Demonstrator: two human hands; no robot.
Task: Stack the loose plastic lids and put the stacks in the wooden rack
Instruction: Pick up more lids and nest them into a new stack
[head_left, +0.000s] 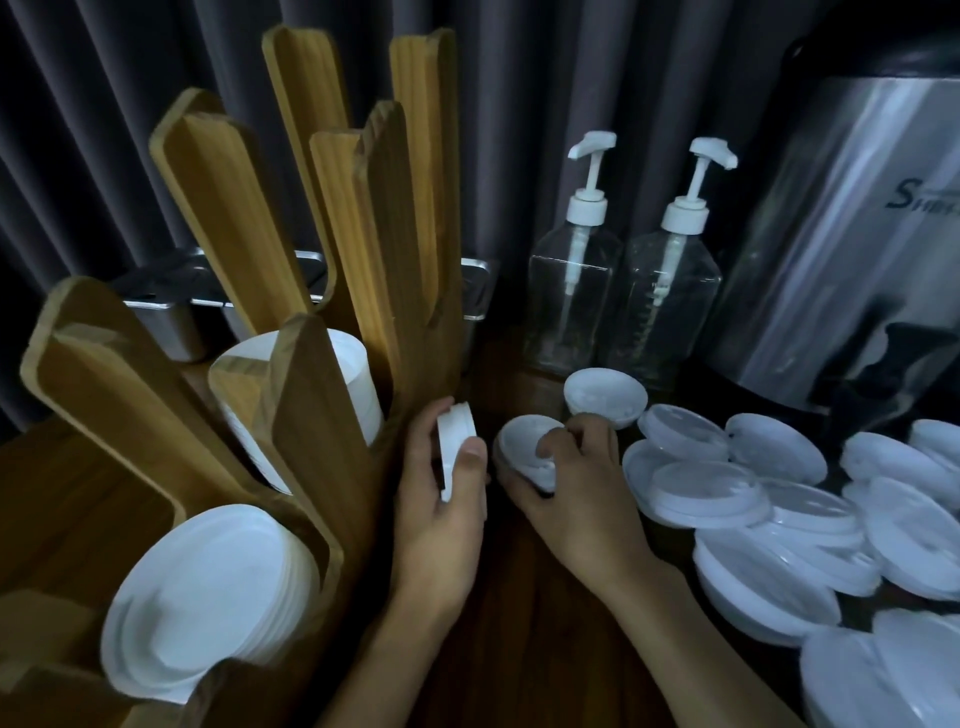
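Now left hand (441, 525) holds lids (456, 441), right hand (582, 493) seemingly grips a lid (524, 444).

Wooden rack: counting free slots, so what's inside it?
The rack holds two white lid stacks: front stack, middle stack. The rear slots' bottoms are hidden by boards.

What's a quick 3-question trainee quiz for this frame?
1. True or false: the wooden rack holds no lids yet.
2. The left hand holds: A a cup; B a small lid stack on edge; C nothing.
3. What does the right hand grip?
Key: 1 false; 2 B; 3 a small lid.
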